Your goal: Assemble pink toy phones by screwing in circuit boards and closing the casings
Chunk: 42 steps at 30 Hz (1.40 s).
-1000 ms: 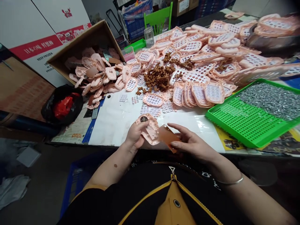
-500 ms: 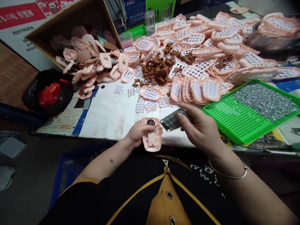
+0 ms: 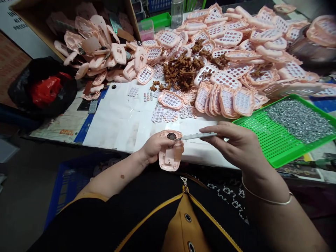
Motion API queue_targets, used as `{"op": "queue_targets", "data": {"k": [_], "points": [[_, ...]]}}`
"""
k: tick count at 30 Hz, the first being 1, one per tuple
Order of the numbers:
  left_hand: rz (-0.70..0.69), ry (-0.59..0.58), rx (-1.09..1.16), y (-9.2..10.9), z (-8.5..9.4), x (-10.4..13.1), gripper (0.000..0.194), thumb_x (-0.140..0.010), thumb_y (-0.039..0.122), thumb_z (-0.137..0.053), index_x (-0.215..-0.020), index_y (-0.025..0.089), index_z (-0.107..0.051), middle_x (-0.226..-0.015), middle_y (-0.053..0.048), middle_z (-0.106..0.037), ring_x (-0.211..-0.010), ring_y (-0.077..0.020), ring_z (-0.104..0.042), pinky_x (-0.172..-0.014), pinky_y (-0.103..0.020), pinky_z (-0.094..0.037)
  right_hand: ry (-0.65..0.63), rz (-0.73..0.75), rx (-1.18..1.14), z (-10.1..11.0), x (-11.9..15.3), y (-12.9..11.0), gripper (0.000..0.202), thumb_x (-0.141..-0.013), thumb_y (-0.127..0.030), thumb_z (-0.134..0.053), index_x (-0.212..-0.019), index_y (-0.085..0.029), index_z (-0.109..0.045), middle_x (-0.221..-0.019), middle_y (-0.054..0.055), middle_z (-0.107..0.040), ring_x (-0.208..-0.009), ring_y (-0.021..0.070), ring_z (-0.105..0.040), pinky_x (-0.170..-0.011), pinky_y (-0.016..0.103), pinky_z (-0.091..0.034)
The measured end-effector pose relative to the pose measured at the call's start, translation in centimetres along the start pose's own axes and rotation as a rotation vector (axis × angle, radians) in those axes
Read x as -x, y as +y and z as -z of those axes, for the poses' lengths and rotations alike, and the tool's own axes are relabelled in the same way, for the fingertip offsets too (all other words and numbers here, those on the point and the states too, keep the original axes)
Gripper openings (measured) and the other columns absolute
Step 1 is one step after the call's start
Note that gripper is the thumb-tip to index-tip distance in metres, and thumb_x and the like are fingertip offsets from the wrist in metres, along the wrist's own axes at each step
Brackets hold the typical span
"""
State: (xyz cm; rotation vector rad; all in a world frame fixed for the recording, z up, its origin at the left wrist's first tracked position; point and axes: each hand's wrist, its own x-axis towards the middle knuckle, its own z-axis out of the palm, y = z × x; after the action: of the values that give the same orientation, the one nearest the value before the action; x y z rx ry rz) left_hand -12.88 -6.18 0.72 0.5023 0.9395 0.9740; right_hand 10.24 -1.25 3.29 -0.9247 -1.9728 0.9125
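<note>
My left hand (image 3: pixel 154 146) grips a pink plastic housing (image 3: pixel 170 161) over the table's front edge, thumb across its upper part. A round dark speaker (image 3: pixel 171 136) sits at the top of that shell. My right hand (image 3: pixel 231 141) pinches a thin flat circuit board (image 3: pixel 198 136) between thumb and fingers. The board is turned nearly edge-on, its left end close to the shell's upper right side. Whether they touch, I cannot tell.
Beyond the hands lie piled pink shells with keypad holes (image 3: pixel 227 101), brown rubbery pieces (image 3: pixel 181 71) and small printed sheets (image 3: pixel 165 113). A green tray (image 3: pixel 278 159) of small metal parts stands right. A cardboard box (image 3: pixel 135 21) with shells tips open at left, near a black bag (image 3: pixel 18 87).
My right hand has rotated the circuit board from showing its flat face to nearly edge-on. My left hand still holds the housing in about the same place. The view has shifted slightly.
</note>
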Motion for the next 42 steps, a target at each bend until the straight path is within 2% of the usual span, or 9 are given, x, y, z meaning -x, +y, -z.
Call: {"op": "queue_targets", "data": {"k": [4,7,11,17,22,29,34,37,42], "points": [[0.023,-0.047,0.04,-0.2,0.1,0.0,0.033,-0.057,0.009,-0.069,-0.091,0.011,-0.07,-0.078,-0.007,-0.072,-0.07,-0.0184,-0.065,-0.074,-0.032,-0.048,0.019,-0.083,-0.056,-1.0,-0.6,0.1,0.026,-0.087,-0.046,-0.065,-0.082,-0.023,-0.072,-0.073,0.003,-0.064,-0.067,0.0155,-0.06,-0.06,0.03,-0.048],[0.028,-0.101,0.097,-0.4,0.3,-0.1,0.035,-0.06,0.013,-0.067,-0.095,0.01,-0.07,-0.082,-0.01,-0.073,-0.072,-0.0213,-0.066,-0.073,-0.034,-0.05,0.003,-0.248,-0.238,-1.9,-0.7,-0.2,0.026,-0.089,-0.046,-0.062,-0.085,-0.021,-0.07,-0.066,0.001,-0.066,-0.06,0.0131,-0.061,-0.057,0.027,-0.049],[0.045,-0.114,0.148,-0.6,0.5,0.1,0.031,-0.069,0.024,-0.068,-0.095,0.008,-0.07,-0.085,-0.012,-0.072,-0.074,-0.0217,-0.067,-0.073,-0.033,-0.05,0.038,-0.312,-0.293,-2.6,-1.0,-0.7,0.027,-0.086,-0.046,-0.067,-0.087,-0.02,-0.071,-0.067,0.001,-0.068,-0.054,0.0113,-0.061,-0.054,0.026,-0.05],[0.089,-0.149,0.072,-0.4,0.3,0.6,0.038,-0.068,0.037,-0.08,-0.092,0.01,-0.068,-0.082,-0.008,-0.069,-0.069,-0.0187,-0.066,-0.068,-0.031,-0.05,0.017,-0.274,-0.188,-2.4,-1.6,-1.0,0.029,-0.087,-0.047,-0.065,-0.089,-0.019,-0.071,-0.063,0.0,-0.065,-0.052,0.0109,-0.06,-0.05,0.025,-0.047],[0.116,-0.108,0.015,-0.2,-0.1,0.7,0.032,-0.068,0.029,-0.081,-0.09,0.01,-0.067,-0.08,-0.006,-0.069,-0.067,-0.0159,-0.065,-0.067,-0.028,-0.05,0.02,-0.224,-0.09,-2.5,-1.9,-1.5,0.028,-0.088,-0.044,-0.063,-0.088,-0.016,-0.071,-0.061,0.0,-0.065,-0.05,0.0103,-0.058,-0.048,0.023,-0.044],[0.09,-0.027,-0.035,-0.1,-0.2,0.7,0.03,-0.069,0.032,-0.079,-0.087,0.01,-0.067,-0.078,-0.006,-0.07,-0.067,-0.0162,-0.065,-0.066,-0.028,-0.05,0.043,-0.176,-0.05,-3.1,-1.8,-1.3,0.026,-0.089,-0.04,-0.061,-0.088,-0.016,-0.07,-0.065,0.001,-0.066,-0.051,0.0114,-0.059,-0.048,0.024,-0.045],[0.067,-0.077,-0.041,-0.2,0.2,0.7,0.031,-0.073,0.034,-0.078,-0.091,0.011,-0.069,-0.08,-0.007,-0.071,-0.069,-0.0157,-0.066,-0.067,-0.028,-0.051,0.046,-0.171,-0.012,-3.1,-1.7,-0.9,0.025,-0.09,-0.04,-0.06,-0.088,-0.016,-0.07,-0.061,0.0,-0.063,-0.052,0.0121,-0.057,-0.051,0.025,-0.044],[0.054,-0.125,-0.027,0.0,0.3,0.8,0.033,-0.066,0.025,-0.083,-0.094,0.012,-0.069,-0.084,-0.006,-0.072,-0.071,-0.0157,-0.067,-0.069,-0.027,-0.052,0.043,-0.165,-0.001,-3.1,-1.6,-0.9,0.024,-0.09,-0.039,-0.06,-0.089,-0.017,-0.07,-0.06,0.0,-0.063,-0.052,0.0122,-0.057,-0.05,0.025,-0.043],[0.08,-0.058,-0.074,0.2,0.1,1.0,0.031,-0.066,0.022,-0.083,-0.092,0.012,-0.069,-0.082,-0.006,-0.072,-0.069,-0.0152,-0.067,-0.068,-0.027,-0.052,0.073,-0.119,0.006,-3.4,-1.4,-0.9,0.019,-0.09,-0.034,-0.061,-0.089,-0.017,-0.07,-0.065,0.0,-0.066,-0.055,0.0119,-0.06,-0.052,0.025,-0.045]]}}
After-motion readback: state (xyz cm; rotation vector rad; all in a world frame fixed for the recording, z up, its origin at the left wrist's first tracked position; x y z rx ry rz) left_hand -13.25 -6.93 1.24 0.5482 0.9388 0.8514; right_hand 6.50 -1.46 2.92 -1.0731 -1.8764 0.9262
